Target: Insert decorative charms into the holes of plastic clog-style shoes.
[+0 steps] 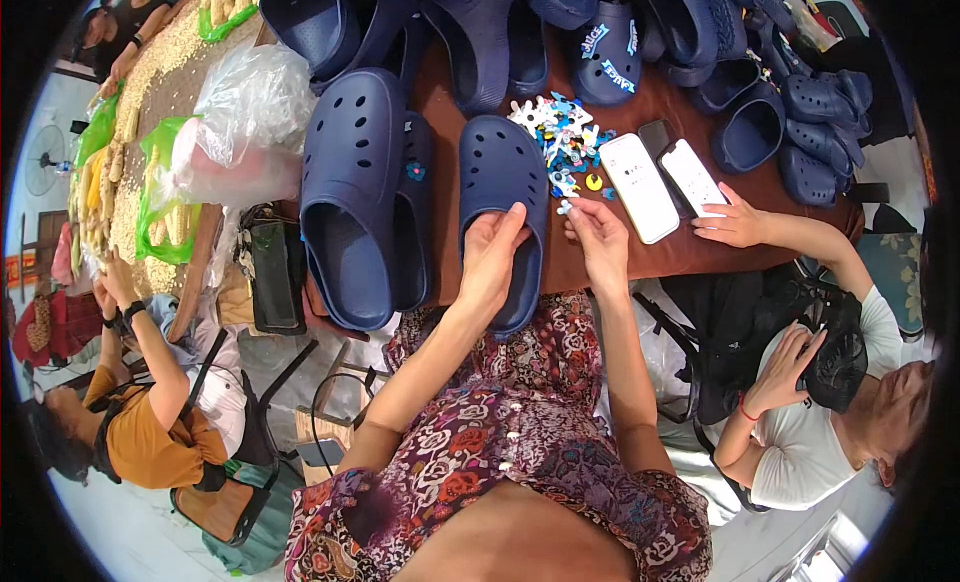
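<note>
A navy clog [503,160] with holes in its upper lies at the table's near edge, toe pointing away. My left hand [488,254] grips it at the opening, thumb on the upper and fingers partly hidden inside. To its right my right hand [603,244] pinches a small pale shoe charm [565,208] between thumb and fingertips, apart from the clog. Just beyond is a pile of white, blue and black charms [555,132], with a yellow round charm [594,181] beside it. Left of my clog stands a larger navy clog [352,157].
More navy clogs [470,52] crowd the table's far side; one clog [606,67] bears blue-and-white charms. Two phones [642,197] lie at right, where a seated person's hand [735,220] touches one phone [690,177]. Plastic bags [245,112] stand left; people handle corn beyond.
</note>
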`<state>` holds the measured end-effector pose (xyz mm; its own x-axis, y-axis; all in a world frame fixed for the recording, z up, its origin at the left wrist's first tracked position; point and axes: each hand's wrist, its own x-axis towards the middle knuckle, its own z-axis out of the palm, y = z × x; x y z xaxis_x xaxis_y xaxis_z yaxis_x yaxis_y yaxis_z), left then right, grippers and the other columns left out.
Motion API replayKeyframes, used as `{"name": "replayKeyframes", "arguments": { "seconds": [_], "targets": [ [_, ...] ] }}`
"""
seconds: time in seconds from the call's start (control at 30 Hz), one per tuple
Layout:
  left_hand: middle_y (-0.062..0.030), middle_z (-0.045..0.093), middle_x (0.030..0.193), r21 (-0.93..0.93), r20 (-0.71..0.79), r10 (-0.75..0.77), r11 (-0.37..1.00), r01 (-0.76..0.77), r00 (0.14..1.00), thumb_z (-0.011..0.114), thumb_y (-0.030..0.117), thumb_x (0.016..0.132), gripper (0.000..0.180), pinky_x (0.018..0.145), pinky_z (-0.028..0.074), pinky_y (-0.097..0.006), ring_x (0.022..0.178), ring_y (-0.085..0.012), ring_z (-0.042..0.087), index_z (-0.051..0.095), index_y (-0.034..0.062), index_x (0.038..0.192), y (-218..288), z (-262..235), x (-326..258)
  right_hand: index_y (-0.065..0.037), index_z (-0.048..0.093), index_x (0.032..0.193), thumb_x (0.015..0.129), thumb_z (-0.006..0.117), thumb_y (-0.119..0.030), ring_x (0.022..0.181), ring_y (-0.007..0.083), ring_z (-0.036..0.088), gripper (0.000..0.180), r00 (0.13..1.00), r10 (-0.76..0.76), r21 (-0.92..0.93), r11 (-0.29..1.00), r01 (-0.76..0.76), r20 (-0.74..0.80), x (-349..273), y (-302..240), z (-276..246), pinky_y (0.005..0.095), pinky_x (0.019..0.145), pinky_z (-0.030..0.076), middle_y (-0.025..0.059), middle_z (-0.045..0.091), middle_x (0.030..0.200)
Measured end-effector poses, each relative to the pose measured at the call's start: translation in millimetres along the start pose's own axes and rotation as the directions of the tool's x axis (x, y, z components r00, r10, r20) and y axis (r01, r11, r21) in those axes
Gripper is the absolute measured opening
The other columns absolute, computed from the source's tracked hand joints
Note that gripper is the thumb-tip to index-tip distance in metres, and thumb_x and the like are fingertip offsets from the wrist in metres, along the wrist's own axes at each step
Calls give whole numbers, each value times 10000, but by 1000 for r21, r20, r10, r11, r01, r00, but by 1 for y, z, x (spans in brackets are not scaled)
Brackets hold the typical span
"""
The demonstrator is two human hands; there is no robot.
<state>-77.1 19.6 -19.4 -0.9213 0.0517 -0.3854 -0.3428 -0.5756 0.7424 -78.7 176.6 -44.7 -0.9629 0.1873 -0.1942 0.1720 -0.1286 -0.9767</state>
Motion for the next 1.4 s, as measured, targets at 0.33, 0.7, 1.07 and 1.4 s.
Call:
{"name": "replayKeyframes", "arguments": {
  "seconds": [0.33, 0.7, 1.07, 1.4],
  "targets": [
    [-84, 641, 1035, 76, 24, 26, 997, -28, 999, 554, 168, 951, 227, 917, 462, -315, 959, -135, 602, 590, -42, 1031, 0, 0, -4, -41, 651, 1056, 896, 647, -172, 727, 31, 547, 207, 956, 225, 157, 954, -256, 190, 1, -15, 19, 174, 622, 457, -20, 633, 863],
    [-62, 652, 977, 65, 42, 19, 998, -21, 999, 576, 123, 933, 205, 825, 453, -232, 874, -80, 589, 601, -47, 1045, -7, -1, -12, -67, 674, 974, 861, 688, -182, 670, 21, 540, 162, 928, 313, 97, 937, -337, 201, 2, -11, 14, 163, 581, 453, -44, 627, 781],
    [-8, 642, 918, 52, 28, 35, 998, -37, 999, 554, 111, 948, 171, 740, 435, -180, 810, -26, 554, 608, -30, 1029, -11, -6, -14, -82, 660, 913, 857, 684, -166, 626, 17, 487, 104, 904, 322, 114, 924, -364, 281, 6, -9, 14, 161, 569, 389, -60, 601, 756],
    [-17, 650, 933, 59, 29, 50, 997, -51, 998, 547, 117, 953, 181, 781, 441, -195, 833, -39, 566, 613, -29, 1037, -15, -8, -13, -79, 635, 908, 870, 659, -112, 707, 59, 553, 56, 847, 381, 170, 869, -465, 372, 16, 0, 7, 202, 621, 439, -25, 625, 832]
  ]
}}
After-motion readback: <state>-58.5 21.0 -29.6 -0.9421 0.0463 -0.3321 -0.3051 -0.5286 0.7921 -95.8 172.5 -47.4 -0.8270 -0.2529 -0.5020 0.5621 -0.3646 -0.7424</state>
